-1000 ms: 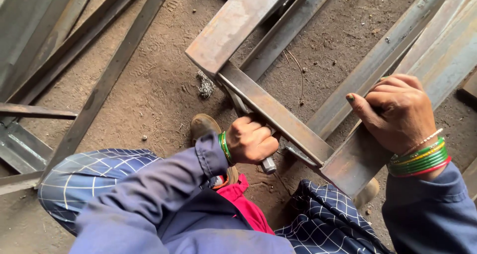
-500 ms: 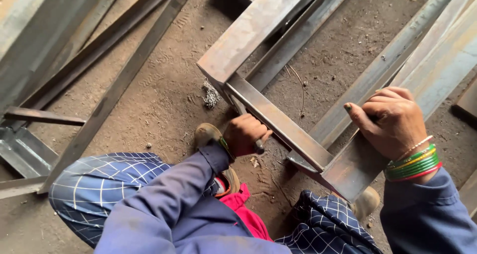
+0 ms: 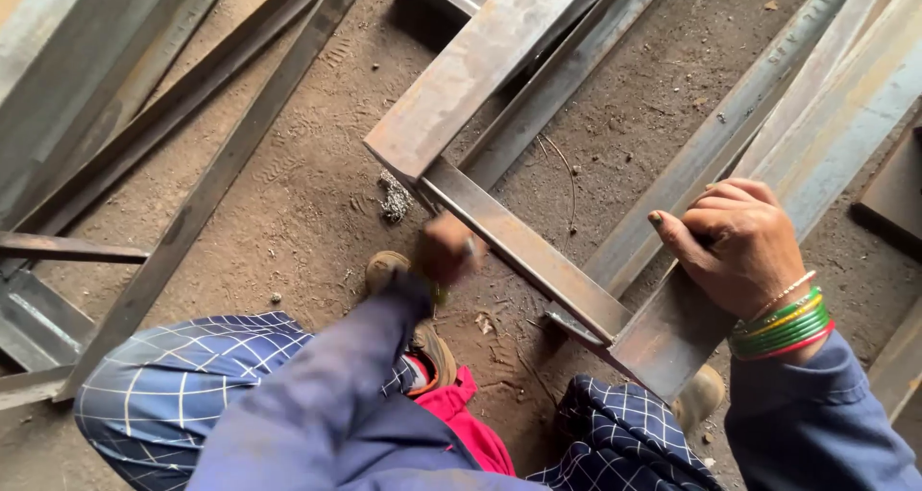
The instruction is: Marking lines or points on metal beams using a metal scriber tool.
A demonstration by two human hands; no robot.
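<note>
In the middle of the view, a flat steel crossbar [image 3: 523, 251] runs from about 10 o'clock down to 4 o'clock. It joins two longer steel bars. One is a wide rusty bar [image 3: 480, 63] going up toward 1 o'clock. The other is a grey bar [image 3: 788, 145] on the right side, also going up toward 1 o'clock.

The left hand [image 3: 447, 249] is at the 9 o'clock side of the crossbar, just beside it. It is blurry, so nobody can tell if its grip is open or closed, or what it holds. A small shiny bit shows at its top edge.

The right hand [image 3: 740, 246] lies on the grey bar at 3 o'clock. Its fingers curl over the bar's edge, so the grip is closed on that bar. Green, yellow and red bangles [image 3: 783, 323] sit on the wrist.

Below, at 6 o'clock, are blue sleeves, checked blue trousers [image 3: 182, 395] and a bit of pink cloth [image 3: 466, 419]. A brown shoe [image 3: 384, 270] rests on the dirt floor [image 3: 317, 193]. More long steel bars [image 3: 173, 97] lie at 10 o'clock. A small grey scrap [image 3: 394, 198] lies on the floor near the rusty bar's end.
</note>
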